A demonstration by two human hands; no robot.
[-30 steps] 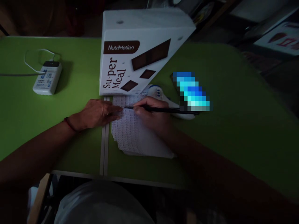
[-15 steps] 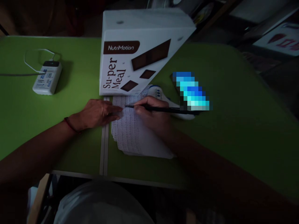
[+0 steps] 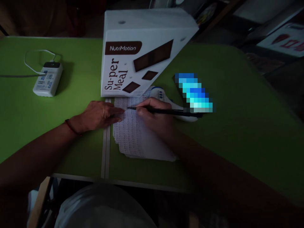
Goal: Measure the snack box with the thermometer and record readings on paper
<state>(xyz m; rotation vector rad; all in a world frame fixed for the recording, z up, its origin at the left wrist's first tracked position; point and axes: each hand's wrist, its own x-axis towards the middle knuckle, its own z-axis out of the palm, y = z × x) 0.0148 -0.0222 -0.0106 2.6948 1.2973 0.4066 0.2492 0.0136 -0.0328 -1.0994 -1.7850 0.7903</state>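
My right hand [image 3: 156, 118] is closed round a black pen [image 3: 166, 111], its tip down on a written sheet. The paper [image 3: 130, 136] is a small stack of sheets with dense rows of writing on the left part and a blank stretch at lower right. My left hand [image 3: 101, 114] lies flat with fingers stretched out, fingertips resting on the paper's left edge near the pen tip. A dark red cord bracelet [image 3: 72, 127] is round that wrist. The top of the paper runs up to a white NutriMotion box [image 3: 147, 38], which hides what is behind it.
Right of the box lies a phone [image 3: 196, 93] with a lit, pixelated screen. A white device with blue buttons [image 3: 156, 91] sits partly behind my right hand. On the left of the green table [image 3: 78, 72] is a white power bank [image 3: 47, 79] with cables.
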